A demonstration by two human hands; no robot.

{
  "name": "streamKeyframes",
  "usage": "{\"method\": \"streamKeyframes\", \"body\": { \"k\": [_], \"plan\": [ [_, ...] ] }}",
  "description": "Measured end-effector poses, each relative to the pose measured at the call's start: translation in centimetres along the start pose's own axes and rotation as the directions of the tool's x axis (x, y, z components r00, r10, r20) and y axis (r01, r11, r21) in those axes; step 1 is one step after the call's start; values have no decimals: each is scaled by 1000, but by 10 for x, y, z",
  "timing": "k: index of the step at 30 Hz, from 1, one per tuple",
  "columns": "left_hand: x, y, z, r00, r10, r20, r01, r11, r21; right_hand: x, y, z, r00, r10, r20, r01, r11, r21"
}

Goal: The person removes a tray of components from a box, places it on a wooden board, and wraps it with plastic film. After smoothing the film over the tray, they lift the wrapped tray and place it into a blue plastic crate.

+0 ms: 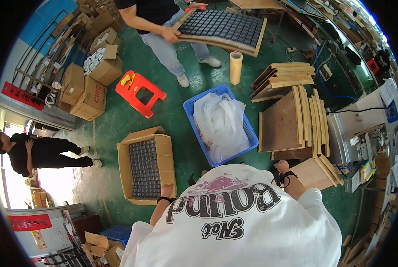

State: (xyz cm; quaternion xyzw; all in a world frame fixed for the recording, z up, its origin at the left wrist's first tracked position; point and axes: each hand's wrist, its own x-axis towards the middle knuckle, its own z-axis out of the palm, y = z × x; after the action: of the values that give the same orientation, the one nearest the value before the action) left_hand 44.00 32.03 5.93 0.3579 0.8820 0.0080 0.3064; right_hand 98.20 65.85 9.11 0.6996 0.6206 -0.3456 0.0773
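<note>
My left hand (167,191) is at the near right corner of an open cardboard box (169,162), its fingers curled at the rim. Inside the box, dark small parts (144,167) lie in tight rows. My right hand (282,167) is closed like a fist, with nothing visible in it, beside a stack of wooden-edged boards (312,174). Between and ahead of my hands stands a blue plastic basket (191,116) with crumpled translucent white sheets (220,127) in it. Dark bands circle both wrists.
A person (163,33) ahead carries a wood-framed tray (225,29) of dark square parts. A red stool (138,93), a tan roll (236,68) and leaning framed boards (285,120) stand on the green floor. Another person (43,153) is by the doorway at left. Cartons (89,98) are piled far left.
</note>
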Motion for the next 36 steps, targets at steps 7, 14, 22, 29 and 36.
{"method": "streamKeyframes", "body": {
  "k": [7,14,22,29,36],
  "plan": [
    [10,-9,2,999,-41,4,41,992,-120,7,5,5,1000,-13,-14,12,1000,-12],
    [-4,18,-20,998,-70,-4,68,988,-135,7,4,6,999,-46,-3,46,998,-39],
    [-21,50,-38,980,-198,16,195,949,-249,5,7,5,998,-28,63,29,999,-15],
    [-20,42,-20,958,-277,68,282,886,-368,10,15,8,998,-29,64,32,999,-43],
    [-24,39,-7,961,-264,78,270,852,-448,14,16,5,994,-73,76,78,995,-63]
  ]
}}
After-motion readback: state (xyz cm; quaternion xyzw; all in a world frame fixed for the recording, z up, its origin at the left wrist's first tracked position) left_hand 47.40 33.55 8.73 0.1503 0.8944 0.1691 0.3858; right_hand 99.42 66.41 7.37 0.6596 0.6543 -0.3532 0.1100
